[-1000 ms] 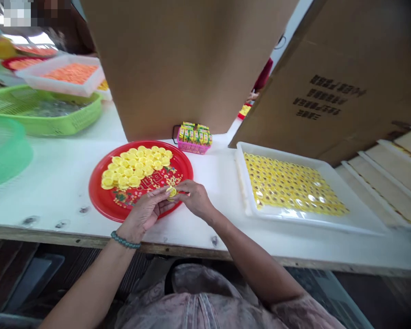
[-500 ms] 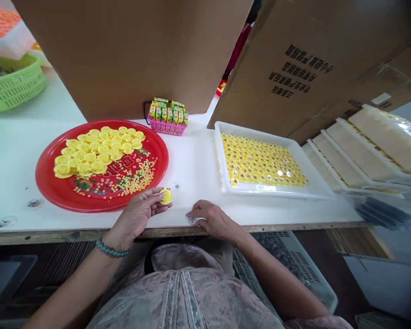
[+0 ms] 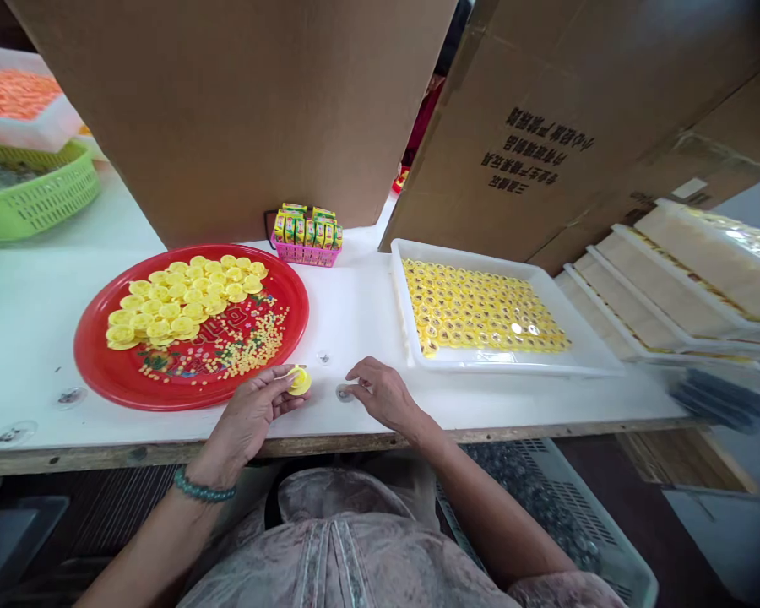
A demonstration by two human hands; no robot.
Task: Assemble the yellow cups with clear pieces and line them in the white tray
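Note:
My left hand (image 3: 250, 414) pinches a small round yellow plastic piece (image 3: 300, 382) between thumb and fingers, at the near right rim of a red tray (image 3: 95, 363). On that tray lie a heap of similar yellow round pieces (image 3: 183, 295) and a scatter of tiny pale yellow bits (image 3: 253, 342). To the right, my right hand (image 3: 385, 393) grips a small clear disc (image 3: 344, 393) with a dark mark at its fingertips, low over the white table (image 3: 355, 321). Another clear disc (image 3: 323, 358) lies on the table between the hands.
A white tray (image 3: 519, 367) holds rows of yellow pieces with dark centres. Stacked white trays (image 3: 646, 295) stand at the right. Behind are cardboard sheets (image 3: 241, 127) and a pink basket (image 3: 307, 255) of little boxes. A green basket (image 3: 38, 207) sits at the left.
My right hand left the yellow piece, reached down to the table's front edge, and now has a clear disc at its fingertips nearer my left hand. My left hand keeps the yellow piece.

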